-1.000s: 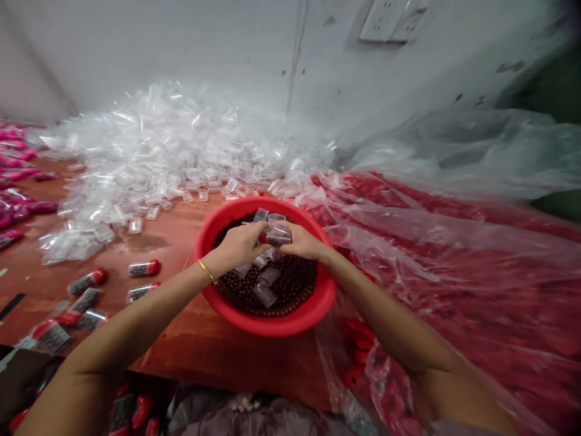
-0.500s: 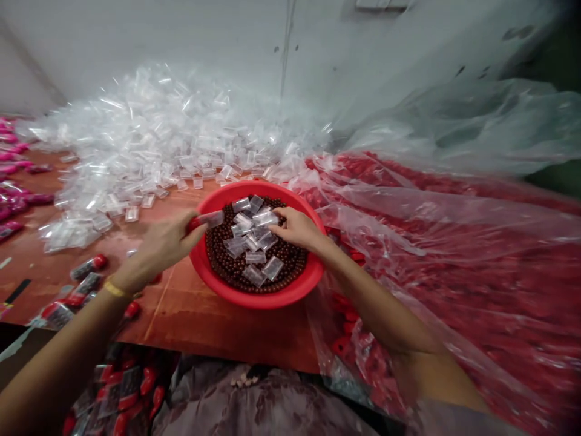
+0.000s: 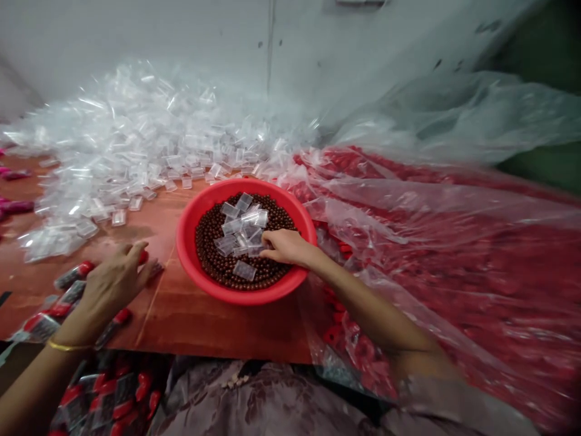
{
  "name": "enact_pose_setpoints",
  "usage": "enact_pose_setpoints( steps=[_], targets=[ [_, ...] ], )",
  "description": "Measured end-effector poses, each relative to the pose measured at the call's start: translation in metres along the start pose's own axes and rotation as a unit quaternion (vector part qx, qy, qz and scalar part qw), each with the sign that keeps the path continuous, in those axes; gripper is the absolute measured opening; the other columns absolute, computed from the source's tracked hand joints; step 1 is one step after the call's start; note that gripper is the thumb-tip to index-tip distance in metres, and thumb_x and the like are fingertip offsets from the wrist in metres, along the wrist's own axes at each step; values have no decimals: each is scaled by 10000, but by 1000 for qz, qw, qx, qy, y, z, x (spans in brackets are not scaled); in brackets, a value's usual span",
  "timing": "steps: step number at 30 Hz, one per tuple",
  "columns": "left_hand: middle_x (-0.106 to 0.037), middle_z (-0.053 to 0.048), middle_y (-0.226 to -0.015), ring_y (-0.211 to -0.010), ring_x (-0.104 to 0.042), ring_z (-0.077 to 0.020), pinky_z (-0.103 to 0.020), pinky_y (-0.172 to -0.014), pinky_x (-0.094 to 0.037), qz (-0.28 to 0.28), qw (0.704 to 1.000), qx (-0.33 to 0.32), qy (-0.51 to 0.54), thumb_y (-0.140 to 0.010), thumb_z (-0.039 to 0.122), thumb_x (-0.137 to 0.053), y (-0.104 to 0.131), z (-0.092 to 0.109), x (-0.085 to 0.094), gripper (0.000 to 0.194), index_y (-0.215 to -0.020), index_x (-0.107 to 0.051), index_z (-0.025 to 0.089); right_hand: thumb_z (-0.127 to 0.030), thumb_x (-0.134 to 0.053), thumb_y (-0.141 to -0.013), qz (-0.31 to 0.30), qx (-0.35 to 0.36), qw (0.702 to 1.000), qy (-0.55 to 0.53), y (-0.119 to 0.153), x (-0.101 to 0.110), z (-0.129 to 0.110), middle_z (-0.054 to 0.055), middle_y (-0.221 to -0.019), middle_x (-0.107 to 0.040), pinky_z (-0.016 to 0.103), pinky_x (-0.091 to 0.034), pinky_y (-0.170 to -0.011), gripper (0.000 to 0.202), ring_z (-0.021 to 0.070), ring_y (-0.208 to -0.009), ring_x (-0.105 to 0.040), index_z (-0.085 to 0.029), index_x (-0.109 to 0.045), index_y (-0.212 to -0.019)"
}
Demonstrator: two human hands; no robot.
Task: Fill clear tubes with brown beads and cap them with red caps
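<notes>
A red basin (image 3: 245,298) holds dark brown beads (image 3: 218,266) with several small clear plastic containers (image 3: 245,270) lying on them. Over the right part of the basin is my right hand (image 3: 284,247), its thumb and fingers bent together at the clear pieces; what they grip, if anything, is too small to tell. My left hand (image 3: 118,275) is left of the basin, above the table, fingers apart. A red-capped container (image 3: 147,263) with dark contents lies by its fingertips, apparently loose.
Clear containers (image 3: 136,133) are heaped behind the basin at left. Plastic sheeting covers red pieces (image 3: 454,260) on the right. Filled red-capped containers (image 3: 68,277) lie at the left front, more (image 3: 118,387) below the table edge. Pink items (image 3: 16,206) sit far left.
My left hand has moved from the basin rim to the left and down, and its fingers have opened from the red-capped container. My right hand has shifted slightly lower over the beads.
</notes>
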State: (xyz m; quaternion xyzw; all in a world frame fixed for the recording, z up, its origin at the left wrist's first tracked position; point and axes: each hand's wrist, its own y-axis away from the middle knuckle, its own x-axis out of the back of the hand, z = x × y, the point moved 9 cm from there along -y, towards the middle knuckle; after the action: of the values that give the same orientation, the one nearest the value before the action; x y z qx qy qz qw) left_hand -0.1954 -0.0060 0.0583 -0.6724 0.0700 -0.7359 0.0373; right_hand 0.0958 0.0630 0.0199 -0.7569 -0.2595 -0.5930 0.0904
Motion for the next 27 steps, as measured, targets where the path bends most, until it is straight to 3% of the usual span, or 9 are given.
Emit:
enact_pose_setpoints(
  steps=[3,6,9,11,13,17,20,24,27],
  targets=[
    [-646,-115,-1035,-896,-611,-244,-362,-807,-469,58,993,-89,42,-887,456,-370,-12,63,27,420,-1104,-579,164,-329,-611,-775,44,15,980,-193,3,8,3,8,-712,-618,236,-402,-590,158,141,-662,-580,-182,-560,-750],
    [-646,-93,-1066,-889,-617,-199,-326,-813,-490,39,974,-172,144,-893,375,-411,-20,131,29,337,-1118,-568,181,-364,-616,-752,50,34,914,-400,7,6,-1,-41,-636,-534,219,-391,-529,206,98,-551,-502,-185,-516,-738],
    [-548,-146,-1270,-1066,-566,-243,-395,-915,-463,80,956,-225,168,-875,264,-439,-25,176,31,377,-1232,-497,159,-411,-678,-685,64,60,876,-475,15,8,-5,-61,-617,-490,213,-380,-517,283,82,-538,-460,-188,-509,-724],
    [-581,-160,-1224,-1039,-583,-250,-411,-900,-471,77,952,-213,207,-859,261,-466,-31,184,25,418,-1260,-472,140,-437,-703,-654,78,51,860,-502,21,10,-2,-63,-624,-486,213,-386,-512,325,77,-534,-457,-190,-504,-729],
    [-657,-130,-1077,-915,-627,-217,-363,-820,-505,21,938,-178,298,-851,302,-487,-38,183,12,414,-1230,-495,135,-453,-713,-638,85,26,842,-532,26,10,2,-66,-627,-494,214,-404,-500,355,73,-516,-468,-195,-497,-747],
    [-681,-82,-948,-790,-637,-166,-281,-698,-514,-102,844,-91,519,-862,395,-453,-43,183,-19,372,-1095,-585,136,-491,-675,-675,94,-14,819,-566,27,6,3,-65,-581,-520,209,-418,-456,360,78,-468,-502,-199,-484,-766],
    [-672,-75,-956,-838,-622,-164,-275,-746,-502,-78,808,-63,581,-808,424,-537,-45,185,-24,376,-1028,-609,128,-504,-648,-695,103,-2,810,-578,22,4,-4,-55,-600,-544,210,-439,-456,349,81,-473,-519,-201,-489,-766],
    [-664,-53,-916,-807,-609,-147,-259,-730,-491,-71,812,-58,577,-790,418,-555,-48,181,-27,325,-952,-609,141,-388,-584,-771,182,6,850,-495,26,18,6,13,-844,-639,239,-492,-565,267,117,-659,-599,-196,-543,-952],
    [-658,-24,-798,-634,-583,-122,-217,-558,-443,-145,848,-50,508,-765,406,-572,-48,169,-33,324,-963,-574,150,-309,-596,-768,186,0,937,-297,33,31,9,54,-968,-662,281,-492,-651,332,154,-737,-622,-200,-553,-1079]
  ],
)
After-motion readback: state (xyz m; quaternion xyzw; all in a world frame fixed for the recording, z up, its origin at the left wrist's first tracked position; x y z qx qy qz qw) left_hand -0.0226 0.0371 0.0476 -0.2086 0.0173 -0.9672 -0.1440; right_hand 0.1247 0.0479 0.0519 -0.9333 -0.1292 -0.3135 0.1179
